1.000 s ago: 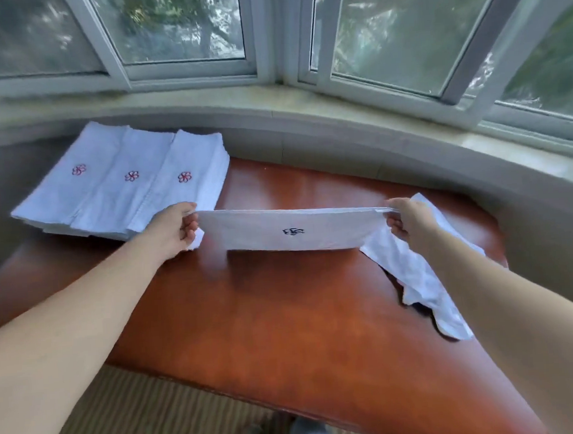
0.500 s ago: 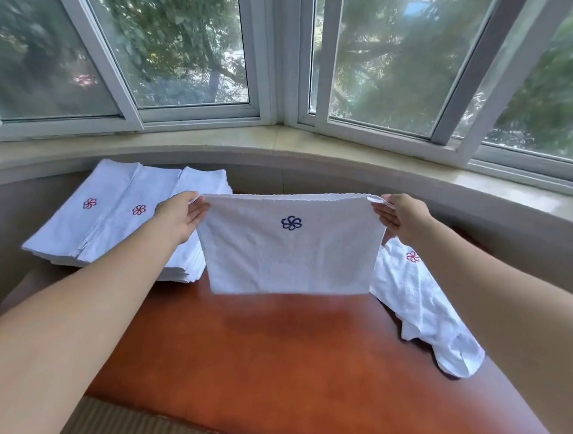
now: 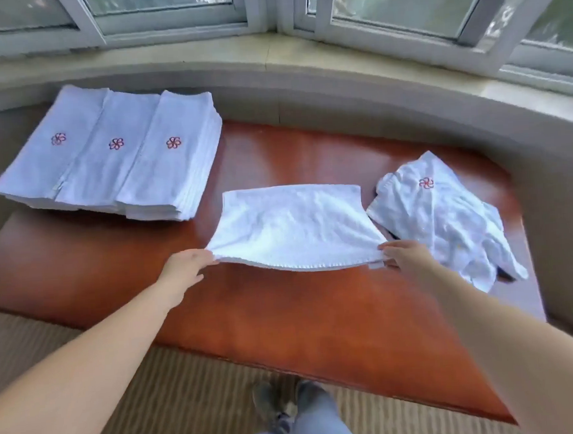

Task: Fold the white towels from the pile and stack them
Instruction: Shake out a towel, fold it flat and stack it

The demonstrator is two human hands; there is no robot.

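1. A white towel (image 3: 295, 223), folded over, lies mid-desk, its near edge lifted slightly.
2. The left hand (image 3: 182, 270) pinches the near left corner; the right hand (image 3: 406, 254) pinches the near right corner, so each grip is closed on the towel.
3. A crumpled towel (image 3: 446, 217) lies just right of it.
4. Three rows of folded towels (image 3: 117, 160) sit far left on the red-brown desk (image 3: 318, 315).
5. A window sill (image 3: 268, 53) curves behind.

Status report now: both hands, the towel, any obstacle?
Left hand and right hand pinch near corners of white terry towel, far edge on brown wooden table. Crumpled white towel beside it, right.
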